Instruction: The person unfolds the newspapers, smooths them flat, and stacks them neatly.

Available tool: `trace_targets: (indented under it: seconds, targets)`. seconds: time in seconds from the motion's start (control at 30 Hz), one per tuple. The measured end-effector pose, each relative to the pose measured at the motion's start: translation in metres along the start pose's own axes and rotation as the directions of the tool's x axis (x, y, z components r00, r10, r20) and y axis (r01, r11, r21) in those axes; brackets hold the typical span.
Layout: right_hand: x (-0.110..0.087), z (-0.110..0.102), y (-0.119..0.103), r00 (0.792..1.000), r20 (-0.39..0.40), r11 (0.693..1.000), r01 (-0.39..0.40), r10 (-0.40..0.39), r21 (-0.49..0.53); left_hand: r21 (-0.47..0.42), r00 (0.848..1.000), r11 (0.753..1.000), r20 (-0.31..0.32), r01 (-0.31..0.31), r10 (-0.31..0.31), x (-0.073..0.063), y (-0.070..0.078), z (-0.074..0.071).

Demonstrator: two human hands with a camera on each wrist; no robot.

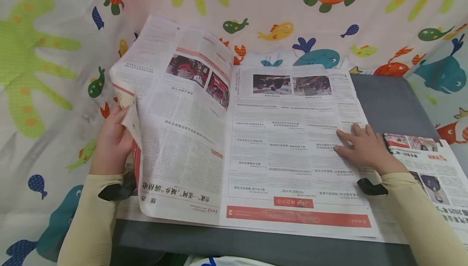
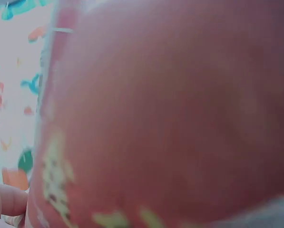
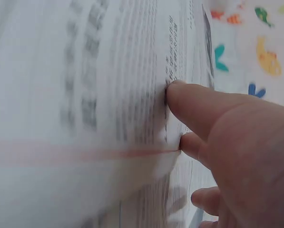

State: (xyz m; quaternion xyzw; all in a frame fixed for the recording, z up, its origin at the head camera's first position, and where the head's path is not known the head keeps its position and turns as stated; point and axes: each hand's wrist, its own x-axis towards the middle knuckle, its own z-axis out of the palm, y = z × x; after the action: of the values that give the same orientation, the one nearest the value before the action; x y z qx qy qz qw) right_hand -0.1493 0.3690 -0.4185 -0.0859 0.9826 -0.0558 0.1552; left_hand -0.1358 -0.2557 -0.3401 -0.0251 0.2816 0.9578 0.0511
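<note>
A newspaper [image 1: 278, 144] lies spread on a grey table, its print upside down in the head view. My left hand [image 1: 112, 140] grips the outer edge of the raised left page [image 1: 183, 136], which bends upward and curls at that side. In the left wrist view a red printed sheet [image 2: 170, 114] fills most of the picture, blurred, with a bit of the hand [image 2: 8, 202] at the lower left. My right hand [image 1: 365, 148] rests on the right page with fingers spread. Its thumb and fingertips touch the paper in the right wrist view.
Another newspaper [image 1: 431, 156] lies at the right, partly beneath my right forearm. The grey table [image 1: 384, 99] shows behind and along the front edge. A white sheet with sea-animal prints [image 1: 263, 50] hangs around the back and sides.
</note>
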Motion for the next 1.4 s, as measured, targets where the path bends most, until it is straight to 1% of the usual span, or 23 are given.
trace_targets:
  seconds: [0.1, 0.17, 0.23, 0.3, 0.4, 0.53, 0.67, 0.77, 0.8, 1.0, 1.03, 1.2, 1.4]
  targets:
    - [-0.004, 0.0, 0.012, 1.0, -0.002, 1.0, -0.03, 0.03, 0.003, 0.034, 0.995, 0.998, -0.093, 0.05, -0.047, -0.006, -0.007, -0.025]
    - [-0.006, 0.0, 0.019, 0.999, 0.005, 0.998, -0.053, 0.053, 0.016, 0.059, 0.987, 0.995, -0.141, 0.082, -0.073, -0.009, -0.013, -0.04]
    - [-0.008, 0.0, 0.026, 0.997, 0.023, 0.996, -0.08, 0.08, 0.032, 0.085, 0.978, 0.989, -0.183, 0.119, -0.102, -0.01, -0.02, -0.052]
    - [-0.01, -0.002, 0.032, 0.994, 0.037, 0.994, -0.105, 0.103, 0.039, 0.112, 0.971, 0.983, -0.207, 0.149, -0.123, -0.009, -0.028, -0.062]
    - [-0.013, -0.003, 0.039, 0.991, 0.05, 0.991, -0.128, 0.126, 0.039, 0.153, 0.956, 0.97, -0.252, 0.19, -0.148, -0.007, -0.038, -0.07]
    - [-0.015, -0.003, 0.045, 0.986, 0.063, 0.987, -0.156, 0.153, 0.036, 0.228, 0.947, 0.949, -0.287, 0.217, -0.147, -0.004, -0.045, -0.076]
    - [-0.018, 0.0, 0.049, 0.981, 0.059, 0.982, -0.186, 0.184, 0.03, 0.32, 0.947, 0.918, -0.287, 0.234, -0.141, -0.002, -0.051, -0.08]
    - [-0.019, 0.001, 0.05, 0.979, 0.047, 0.98, -0.198, 0.196, 0.037, 0.354, 0.949, 0.904, -0.281, 0.241, -0.143, -0.001, -0.054, -0.083]
    - [-0.019, 0.001, 0.05, 0.98, 0.043, 0.979, -0.197, 0.195, 0.042, 0.35, 0.95, 0.905, -0.277, 0.241, -0.146, -0.001, -0.054, -0.084]
    - [-0.019, 0.005, 0.049, 0.978, 0.016, 0.976, -0.208, 0.208, 0.063, 0.316, 0.941, 0.913, -0.296, 0.258, -0.163, -0.006, -0.053, -0.089]
    - [-0.019, 0.006, 0.049, 0.978, 0.01, 0.976, -0.211, 0.21, 0.063, 0.315, 0.938, 0.912, -0.305, 0.263, -0.166, -0.006, -0.052, -0.088]
    - [-0.019, 0.008, 0.048, 0.977, -0.008, 0.975, -0.214, 0.215, 0.063, 0.311, 0.932, 0.908, -0.317, 0.28, -0.178, -0.007, -0.05, -0.088]
    - [-0.02, 0.009, 0.047, 0.977, -0.012, 0.975, -0.213, 0.215, 0.066, 0.322, 0.932, 0.905, -0.319, 0.278, -0.173, -0.007, -0.05, -0.089]
